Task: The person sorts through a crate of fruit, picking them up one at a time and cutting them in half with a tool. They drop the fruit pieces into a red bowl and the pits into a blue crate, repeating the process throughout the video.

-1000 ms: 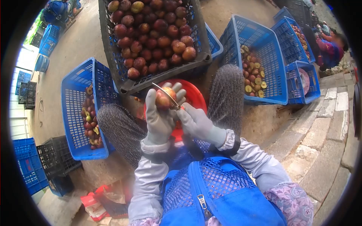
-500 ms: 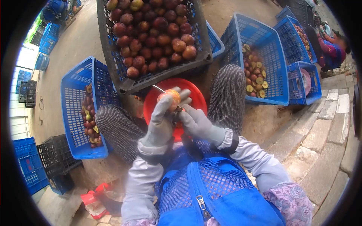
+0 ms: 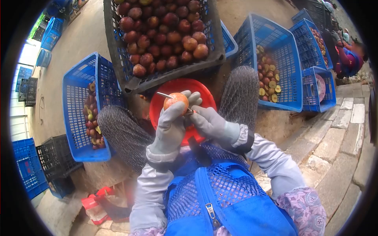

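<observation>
My gloved left hand (image 3: 170, 125) is closed around a reddish-yellow plum (image 3: 176, 101), above a red basin (image 3: 206, 94) between my knees. My gloved right hand (image 3: 212, 122) pinches a small knife (image 3: 164, 95) close against the plum's right side. Its thin bright blade shows again past the fruit's upper left, so the middle of the blade is hidden by or inside the plum. Most of the handle is covered by my right fingers. Just beyond the basin, a black crate (image 3: 173, 76) full of dark red whole plums (image 3: 169, 37) is tilted towards me.
On the left stands a blue crate (image 3: 80, 145) with cut plums (image 3: 93, 122); another blue crate (image 3: 283, 103) on the right holds halved ones (image 3: 269, 78). Further crates stand at both sides. A co-worker (image 3: 351, 59) sits at the far right. A red-and-white bag (image 3: 96, 206) lies lower left.
The plum has turned in my left hand, and more of the blade shows at its upper left, now lying flatter. Both hands stay over the basin; the view has shifted slightly.
</observation>
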Demonstrator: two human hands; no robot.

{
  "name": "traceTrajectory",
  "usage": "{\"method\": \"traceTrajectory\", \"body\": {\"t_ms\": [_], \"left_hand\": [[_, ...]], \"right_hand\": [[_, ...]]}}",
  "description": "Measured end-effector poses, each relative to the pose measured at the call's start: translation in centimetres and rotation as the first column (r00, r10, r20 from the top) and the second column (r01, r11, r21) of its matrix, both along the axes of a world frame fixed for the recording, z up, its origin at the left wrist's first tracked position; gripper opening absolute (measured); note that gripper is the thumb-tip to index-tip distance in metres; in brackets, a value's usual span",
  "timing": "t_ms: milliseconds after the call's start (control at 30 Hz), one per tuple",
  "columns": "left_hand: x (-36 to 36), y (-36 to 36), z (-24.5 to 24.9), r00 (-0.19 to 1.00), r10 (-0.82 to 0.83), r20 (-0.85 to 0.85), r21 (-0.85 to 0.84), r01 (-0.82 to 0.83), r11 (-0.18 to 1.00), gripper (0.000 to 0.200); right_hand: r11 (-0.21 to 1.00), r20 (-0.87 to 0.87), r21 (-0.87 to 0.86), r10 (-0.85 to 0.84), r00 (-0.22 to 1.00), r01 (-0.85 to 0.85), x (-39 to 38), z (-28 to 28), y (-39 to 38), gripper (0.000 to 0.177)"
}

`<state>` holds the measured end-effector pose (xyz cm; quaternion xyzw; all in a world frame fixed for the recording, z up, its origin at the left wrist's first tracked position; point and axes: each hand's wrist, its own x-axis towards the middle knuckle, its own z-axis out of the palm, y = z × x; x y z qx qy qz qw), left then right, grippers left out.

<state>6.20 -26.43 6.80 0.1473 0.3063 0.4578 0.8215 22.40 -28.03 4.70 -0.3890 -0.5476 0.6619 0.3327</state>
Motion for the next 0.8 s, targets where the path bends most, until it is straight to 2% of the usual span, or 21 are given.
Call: {"method": "traceTrajectory", "body": {"t_ms": [33,67,133,167,267,300,400,433,467,500,533,567,667,700,800], "left_hand": [[-0.4,0.0,-0.8,1.0,-0.029,0.004,0.019,0.029,0.999,0.05],[-1.0,0.4,-0.7,0.976,-0.078,-0.205,0.1,0.101,0.99,0.05],[-1.8,1.4,-0.1,0.796,-0.106,-0.596,0.214,0.284,0.935,0.051],[-1.8,1.7,0.2,0.784,-0.134,-0.606,0.154,0.281,0.947,0.055],[-1.3,1.2,0.3,0.94,-0.009,-0.342,0.245,0.098,0.965,0.054],[-0.9,0.6,-0.2,0.999,0.036,-0.028,0.19,-0.03,0.981,0.054],[-0.4,0.1,-1.3,0.95,0.111,0.292,-0.004,-0.114,0.993,0.053],[-0.5,0.0,-1.1,0.956,0.135,0.261,-0.034,-0.13,0.991,0.055],[-0.9,0.0,-1.3,0.992,0.114,0.049,0.076,-0.117,0.99,0.057],[-1.5,0.3,-1.6,0.98,0.107,-0.167,0.184,-0.076,0.98,0.058],[-2.0,0.5,-1.6,0.919,0.122,-0.374,0.283,-0.012,0.959,0.06],[-2.1,0.6,-0.5,0.864,0.155,-0.478,0.281,-0.016,0.96,0.059],[-2.1,0.5,0.1,0.819,0.237,-0.522,0.347,-0.05,0.937,0.06],[-2.1,0.3,-0.1,0.828,0.281,-0.485,0.355,-0.107,0.929,0.06],[-2.6,0.3,-0.2,0.844,0.258,-0.47,0.352,-0.088,0.932,0.057]], "right_hand": [[0.998,-0.007,0.066,0.024,1.0,-0.023,0.1,-0.7,0.1,0.034],[0.979,0.021,0.187,0.075,0.997,-0.078,0.7,-2.5,0.6,0.034],[0.952,0.254,0.194,0.185,0.949,-0.238,2.3,-1.5,2.0,0.034],[0.943,0.271,0.194,0.212,0.939,-0.269,2.6,-0.7,2.6,0.033],[0.951,0.219,0.196,0.195,0.956,-0.239,2.3,-0.4,2.8,0.032],[0.955,0.212,0.193,0.185,0.96,-0.227,2.2,-0.8,2.5,0.032],[0.957,0.211,0.204,0.162,0.964,-0.206,1.9,-1.7,2.0,0.031],[0.954,0.222,0.221,0.154,0.963,-0.204,1.8,-1.5,2.0,0.031],[0.949,0.233,0.241,0.146,0.961,-0.203,1.7,-1.3,2.1,0.03],[0.945,0.251,0.239,0.163,0.954,-0.224,1.9,-1.7,2.3,0.03],[0.943,0.27,0.23,0.178,0.946,-0.243,2.0,-1.4,2.5,0.029],[0.941,0.29,0.218,0.192,0.938,-0.26,2.0,-1.1,2.7,0.029],[0.935,0.327,0.215,0.202,0.923,-0.281,1.8,-0.9,2.6,0.028],[0.933,0.336,0.225,0.196,0.921,-0.28,1.7,-0.9,2.6,0.027],[0.935,0.295,0.233,0.193,0.936,-0.267,1.3,-0.7,2.2,0.025]]}}
